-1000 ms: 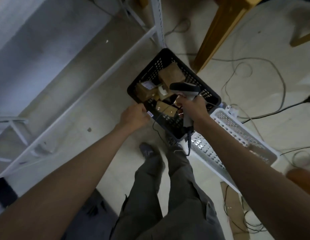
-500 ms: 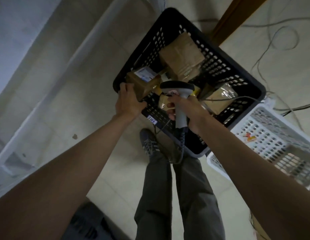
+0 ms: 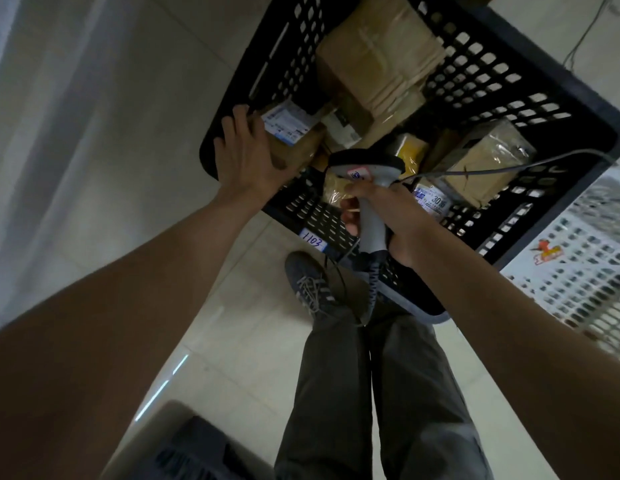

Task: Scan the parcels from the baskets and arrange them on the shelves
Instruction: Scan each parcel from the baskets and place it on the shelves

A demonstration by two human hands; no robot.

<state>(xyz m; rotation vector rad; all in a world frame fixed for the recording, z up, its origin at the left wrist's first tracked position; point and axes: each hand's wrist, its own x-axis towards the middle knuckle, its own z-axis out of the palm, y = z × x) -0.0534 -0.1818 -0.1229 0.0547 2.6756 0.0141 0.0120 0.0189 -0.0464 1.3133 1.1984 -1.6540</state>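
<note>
The left hand (image 3: pixel 246 157) reaches into the black basket (image 3: pixel 530 81) on the floor, its grip closed around a small brown parcel (image 3: pixel 294 140) with a white label, at the basket's near-left corner. The right hand (image 3: pixel 395 216) grips the handle of a grey barcode scanner (image 3: pixel 367 168) (cable trailing down) above the basket. 3 more parcels lie inside, the largest (image 3: pixel 377 60) at the far side. A white basket (image 3: pixel 585 271) sits just beside it.
</note>
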